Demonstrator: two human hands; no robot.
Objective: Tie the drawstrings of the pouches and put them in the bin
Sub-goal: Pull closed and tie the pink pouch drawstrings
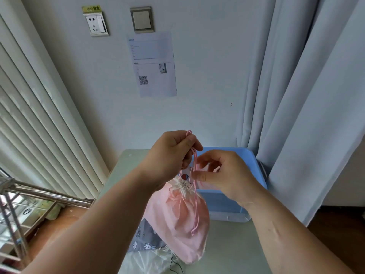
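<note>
Dangling neck-up, pouch (177, 230) hangs from pinched drawstrings (196, 204).

On the pale wall (207, 76) a socket (96, 23), a switch (141, 19) and a printed sheet (153, 64) with a QR code are fixed. Grey curtains (306, 95) are hung on the right, vertical blinds (39, 125) on the left. A metal rack (39, 191) is seen over the brown floor (59, 220) beside the table (233, 244).

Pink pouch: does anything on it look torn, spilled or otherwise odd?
Nothing stands out. The pink pouch hangs from its cord, which the left hand pinches; its neck is gathered shut, and no tear or spill shows.
</note>
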